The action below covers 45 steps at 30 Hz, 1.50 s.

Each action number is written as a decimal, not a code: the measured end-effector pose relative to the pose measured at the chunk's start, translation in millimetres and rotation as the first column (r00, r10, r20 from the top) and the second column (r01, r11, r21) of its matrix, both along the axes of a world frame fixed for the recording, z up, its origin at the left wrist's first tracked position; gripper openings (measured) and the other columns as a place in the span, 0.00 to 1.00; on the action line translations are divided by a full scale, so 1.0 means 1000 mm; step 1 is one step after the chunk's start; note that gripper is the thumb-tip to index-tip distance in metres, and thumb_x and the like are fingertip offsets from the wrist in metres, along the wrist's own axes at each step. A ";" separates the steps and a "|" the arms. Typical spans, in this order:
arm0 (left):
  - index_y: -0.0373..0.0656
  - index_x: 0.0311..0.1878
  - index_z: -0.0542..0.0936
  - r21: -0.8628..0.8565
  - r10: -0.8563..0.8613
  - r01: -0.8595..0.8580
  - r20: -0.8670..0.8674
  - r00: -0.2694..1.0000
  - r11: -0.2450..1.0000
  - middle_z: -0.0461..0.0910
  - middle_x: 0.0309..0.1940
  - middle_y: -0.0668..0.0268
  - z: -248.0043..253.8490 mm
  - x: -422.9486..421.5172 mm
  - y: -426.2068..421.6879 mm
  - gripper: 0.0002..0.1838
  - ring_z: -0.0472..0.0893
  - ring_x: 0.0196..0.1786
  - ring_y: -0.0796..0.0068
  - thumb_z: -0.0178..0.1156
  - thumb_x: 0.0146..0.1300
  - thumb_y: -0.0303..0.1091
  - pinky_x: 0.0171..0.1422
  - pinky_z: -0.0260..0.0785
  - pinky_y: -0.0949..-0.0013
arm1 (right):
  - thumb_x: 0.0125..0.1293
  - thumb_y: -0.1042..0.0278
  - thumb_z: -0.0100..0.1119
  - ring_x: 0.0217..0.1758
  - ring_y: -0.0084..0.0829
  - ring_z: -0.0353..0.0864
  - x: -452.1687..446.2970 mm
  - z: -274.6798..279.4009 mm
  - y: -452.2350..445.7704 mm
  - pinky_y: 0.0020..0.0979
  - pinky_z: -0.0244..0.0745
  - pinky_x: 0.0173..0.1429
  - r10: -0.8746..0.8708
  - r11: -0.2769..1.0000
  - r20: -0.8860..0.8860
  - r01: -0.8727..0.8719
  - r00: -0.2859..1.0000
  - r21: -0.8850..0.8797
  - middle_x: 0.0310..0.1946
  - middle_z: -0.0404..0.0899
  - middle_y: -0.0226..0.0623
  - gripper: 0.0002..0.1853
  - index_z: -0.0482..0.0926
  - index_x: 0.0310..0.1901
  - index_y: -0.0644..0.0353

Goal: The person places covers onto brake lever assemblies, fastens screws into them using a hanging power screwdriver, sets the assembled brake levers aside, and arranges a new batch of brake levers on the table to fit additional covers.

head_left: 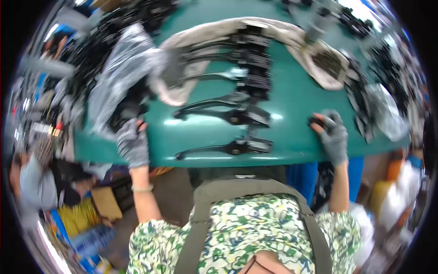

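Observation:
A row of black brake levers (210, 150) lies down the middle of the green tabletop, their handles pointing left and their clamp blocks to the right. My right hand (334, 137), in a grey fingerless glove, pinches a small black part (315, 121) above the table to the right of the row. On the other side, my left hand (132, 144), gloved the same way, has curled fingers at the edge of a clear plastic bag (125, 68) with black parts inside. What those fingers hold is blurred and partly hidden.
A whitish cloth (315, 68) curves around the far levers. Black parts pile up at the far left (102, 39) and along the right edge, beside another plastic bag (388, 112). Another person (39, 178) sits at the left. Boxes (107, 203) stand on the floor.

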<state>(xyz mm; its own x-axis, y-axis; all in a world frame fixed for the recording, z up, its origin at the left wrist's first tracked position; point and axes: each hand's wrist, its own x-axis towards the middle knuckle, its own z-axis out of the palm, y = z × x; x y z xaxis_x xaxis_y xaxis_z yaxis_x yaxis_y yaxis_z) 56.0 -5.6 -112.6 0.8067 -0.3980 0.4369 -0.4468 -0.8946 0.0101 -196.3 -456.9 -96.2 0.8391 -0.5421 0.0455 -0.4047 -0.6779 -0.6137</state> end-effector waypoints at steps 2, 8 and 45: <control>0.43 0.39 0.85 -0.001 -0.046 0.046 -0.085 0.995 0.999 0.83 0.37 0.62 0.001 -0.001 -0.001 0.09 0.80 0.42 0.60 0.66 0.54 0.32 0.51 0.71 0.61 | 0.50 0.61 0.72 0.36 0.34 0.79 -0.009 -0.014 -0.008 0.32 0.76 0.43 0.091 0.989 0.045 -0.085 0.995 -0.119 0.49 0.76 0.31 0.24 0.81 0.51 0.50; 0.34 0.46 0.82 -0.499 -0.060 -0.318 -0.603 0.795 0.806 0.84 0.42 0.63 -0.025 0.011 0.028 0.12 0.81 0.43 0.77 0.66 0.58 0.22 0.53 0.72 0.73 | 0.44 0.57 0.76 0.41 0.32 0.75 -0.022 0.000 -0.020 0.32 0.75 0.52 0.160 0.984 -0.076 -0.153 0.984 0.087 0.51 0.74 0.35 0.35 0.77 0.56 0.55; 0.41 0.51 0.80 -0.715 -0.925 0.589 -0.329 0.191 0.376 0.82 0.43 0.60 0.030 -0.018 -0.206 0.23 0.82 0.46 0.69 0.70 0.49 0.23 0.53 0.74 0.68 | 0.60 0.46 0.63 0.27 0.40 0.80 0.088 0.022 0.078 0.37 0.73 0.29 0.484 0.875 0.336 -0.458 0.808 -0.158 0.25 0.79 0.39 0.19 0.81 0.43 0.51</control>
